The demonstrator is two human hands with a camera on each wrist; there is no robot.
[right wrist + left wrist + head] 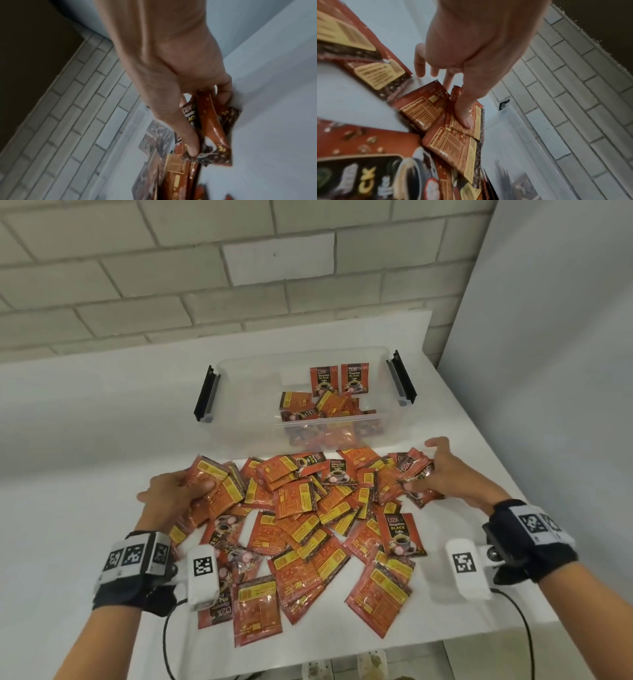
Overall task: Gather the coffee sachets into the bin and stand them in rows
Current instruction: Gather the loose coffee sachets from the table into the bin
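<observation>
A heap of red and orange coffee sachets (pixel 308 518) is spread over the white table (pixel 85 457) in front of a clear plastic bin (pixel 246 405). Two sachets (pixel 339 378) stand against the bin's back wall, and several more (pixel 318 409) lie loose in its right half. At the heap's left edge my left hand (pixel 191 487) grips a bunch of sachets (pixel 436 111), thumb (pixel 465 119) pressed on top. On the heap's right side my right hand (pixel 421 470) holds several sachets (pixel 214 128) between thumb and fingers, just off the table.
The bin's black latches (pixel 205 395) (pixel 402 378) stick up at both its ends. A brick wall (pixel 205 285) runs behind the table and a white panel (pixel 548 371) stands to the right. The table's front edge (pixel 342 652) lies close below the heap.
</observation>
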